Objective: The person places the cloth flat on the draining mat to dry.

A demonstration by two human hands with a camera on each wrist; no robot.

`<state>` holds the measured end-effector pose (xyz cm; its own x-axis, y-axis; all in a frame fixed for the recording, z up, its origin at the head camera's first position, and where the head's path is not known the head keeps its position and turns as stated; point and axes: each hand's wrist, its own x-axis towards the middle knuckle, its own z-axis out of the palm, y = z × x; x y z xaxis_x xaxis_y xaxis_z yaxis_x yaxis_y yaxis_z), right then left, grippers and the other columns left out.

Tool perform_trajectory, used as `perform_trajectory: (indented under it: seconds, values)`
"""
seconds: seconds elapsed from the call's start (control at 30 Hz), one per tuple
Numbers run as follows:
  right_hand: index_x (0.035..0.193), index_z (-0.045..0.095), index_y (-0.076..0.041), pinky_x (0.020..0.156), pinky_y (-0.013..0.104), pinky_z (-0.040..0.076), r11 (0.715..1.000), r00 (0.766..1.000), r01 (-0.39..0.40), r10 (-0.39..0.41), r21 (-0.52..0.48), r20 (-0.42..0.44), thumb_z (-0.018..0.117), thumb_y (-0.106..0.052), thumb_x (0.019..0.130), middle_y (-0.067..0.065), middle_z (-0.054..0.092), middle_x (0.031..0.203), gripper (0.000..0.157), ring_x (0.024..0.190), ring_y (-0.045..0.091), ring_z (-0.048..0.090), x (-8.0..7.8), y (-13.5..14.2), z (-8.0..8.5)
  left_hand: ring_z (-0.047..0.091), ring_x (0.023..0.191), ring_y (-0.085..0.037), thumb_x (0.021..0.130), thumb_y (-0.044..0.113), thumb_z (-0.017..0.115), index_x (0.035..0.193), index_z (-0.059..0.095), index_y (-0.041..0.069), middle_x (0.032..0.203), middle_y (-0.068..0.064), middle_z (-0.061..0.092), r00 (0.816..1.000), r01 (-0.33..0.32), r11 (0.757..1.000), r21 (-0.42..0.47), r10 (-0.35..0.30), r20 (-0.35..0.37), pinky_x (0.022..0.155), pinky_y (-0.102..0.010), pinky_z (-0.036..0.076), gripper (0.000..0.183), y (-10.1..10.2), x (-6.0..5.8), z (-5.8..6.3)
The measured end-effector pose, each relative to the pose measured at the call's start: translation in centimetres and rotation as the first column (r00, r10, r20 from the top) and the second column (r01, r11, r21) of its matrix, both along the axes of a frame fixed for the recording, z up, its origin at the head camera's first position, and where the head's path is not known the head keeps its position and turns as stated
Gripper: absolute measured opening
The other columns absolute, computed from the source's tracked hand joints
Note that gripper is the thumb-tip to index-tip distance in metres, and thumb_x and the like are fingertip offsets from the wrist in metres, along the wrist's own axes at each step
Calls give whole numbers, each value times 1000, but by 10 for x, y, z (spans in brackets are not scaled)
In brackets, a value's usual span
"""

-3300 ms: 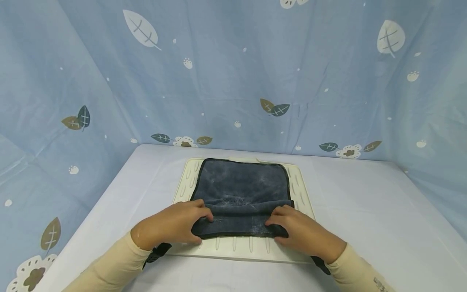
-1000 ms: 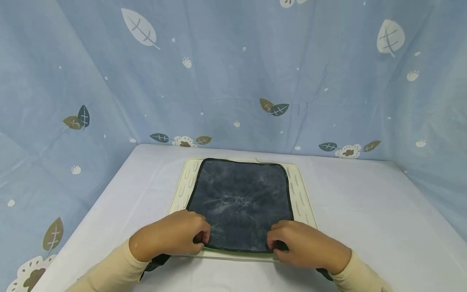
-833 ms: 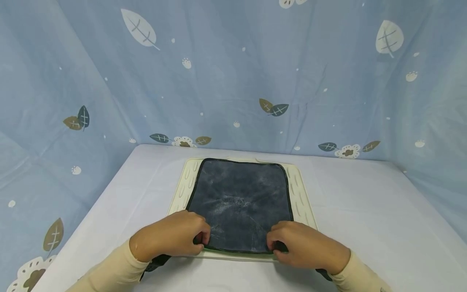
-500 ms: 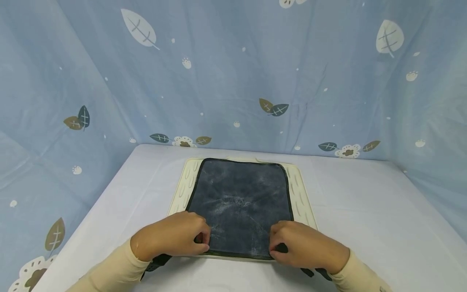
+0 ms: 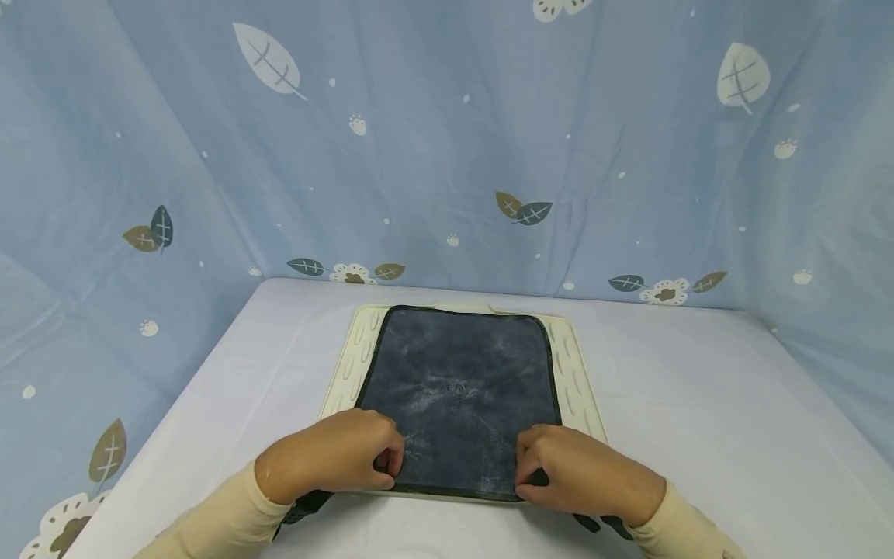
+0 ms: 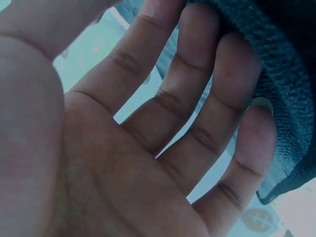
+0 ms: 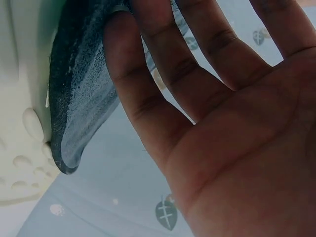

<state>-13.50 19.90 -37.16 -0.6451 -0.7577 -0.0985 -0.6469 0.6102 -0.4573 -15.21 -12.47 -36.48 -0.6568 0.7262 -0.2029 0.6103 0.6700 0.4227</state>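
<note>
A dark blue-grey towel [image 5: 457, 388] with a black hem is spread flat over a cream ribbed tray [image 5: 573, 380] in the head view. At its near left corner my left hand [image 5: 342, 454] pinches the hem between thumb and fingers. My right hand [image 5: 583, 470] pinches the near right corner the same way. From below, the left wrist view shows the fingers of the left hand [image 6: 168, 118] bent up against the fuzzy towel [image 6: 286, 94]. In the right wrist view the towel [image 7: 74, 89] hangs beside the fingers of the right hand [image 7: 217, 108]. Both near corners are partly hidden under the hands.
The tray lies on a white-covered table [image 5: 698, 388]. Behind and at both sides hangs a blue curtain [image 5: 433, 140] with leaf and flower prints. Dark straps [image 5: 307, 505] sit below the wrists, next to cream sleeves [image 5: 216, 516].
The towel's near part, earlier folded in a ridge, now lies flat. Both hands have drawn its near edge toward the body, down to the tray's front edge. Over the last half second little moves.
</note>
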Motion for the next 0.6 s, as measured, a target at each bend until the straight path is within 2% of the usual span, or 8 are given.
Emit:
perform_trajectory:
  seconds: [0.2, 0.4, 0.47, 0.53, 0.6]
  values:
    - [86, 80, -30, 68, 19, 51, 1000, 1000, 7, -8, 10, 19, 77, -24, 89, -21, 56, 84, 7, 80, -6, 52, 1, -1, -1, 46, 63, 3, 80, 20, 83, 75, 67, 29, 73, 18, 54, 1000, -3, 1000, -10, 2, -11, 60, -20, 43, 19, 0, 1, -3]
    - [87, 79, -29, 68, 17, 51, 1000, 1000, -5, 5, -15, -4, 75, -23, 90, -21, 58, 85, 8, 79, -6, 53, 1, -2, -1, 46, 63, 3, 83, 23, 81, 75, 66, 30, 73, 18, 53, 1000, 7, 1000, 2, -7, -11, 59, -20, 43, 18, 0, 1, -2]
    - [90, 79, -27, 68, 17, 51, 999, 999, -3, 1, -33, -43, 74, -22, 91, -19, 59, 88, 7, 81, -5, 55, 2, -3, 0, 47, 63, 4, 87, 27, 78, 76, 66, 31, 74, 19, 53, 1000, 15, 1000, 28, -15, -19, 60, -20, 43, 17, 1, -1, -2]
    - [94, 78, -26, 71, 19, 53, 999, 993, 14, -20, -49, -113, 73, -22, 92, -18, 61, 92, 7, 84, -3, 57, 2, -5, 0, 50, 68, 3, 90, 32, 75, 81, 66, 32, 78, 19, 55, 997, 21, 998, 55, -17, -69, 65, -22, 45, 13, 1, -3, -1]
    - [100, 78, -24, 75, 22, 54, 997, 977, 44, -56, -65, -206, 73, -24, 92, -15, 62, 98, 9, 91, 0, 59, 1, -5, 1, 55, 78, 1, 93, 39, 71, 90, 68, 33, 87, 19, 59, 991, 5, 997, 75, 5, -135, 75, -28, 47, 7, 2, -4, 0]
